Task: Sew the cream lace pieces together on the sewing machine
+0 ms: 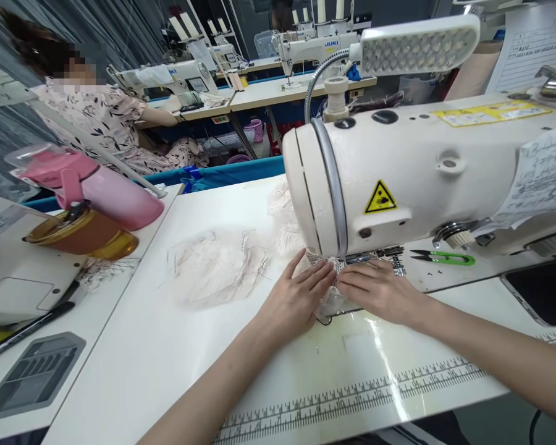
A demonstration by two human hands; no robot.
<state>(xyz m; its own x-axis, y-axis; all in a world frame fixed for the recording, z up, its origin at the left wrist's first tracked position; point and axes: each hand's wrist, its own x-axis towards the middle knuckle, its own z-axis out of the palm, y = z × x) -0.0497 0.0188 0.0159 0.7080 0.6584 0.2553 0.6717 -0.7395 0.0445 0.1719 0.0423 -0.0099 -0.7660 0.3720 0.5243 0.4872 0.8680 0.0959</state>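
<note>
A cream sewing machine (412, 167) stands over the white table, its head end just above both my hands. My left hand (294, 300) lies on a small piece of pale lacy fabric (336, 300) at the needle area, fingers stretched out and thumb apart. From the other side my right hand (375, 287) meets it, fingers pressed together at the tips on the same fabric; its thumb is hidden. The needle and presser foot are mostly covered by my fingers and the machine head. Left of my hands lies a pile of pale lacy pieces (217, 266) with loose threads.
Green thread snips (445, 257) and a phone (542, 290) lie to the right. A printed ruler (333, 405) runs along the front edge. At left stand a pink tumbler (115, 194) and an amber cup (81, 232). A co-worker (92, 123) sits beyond, near other sewing machines.
</note>
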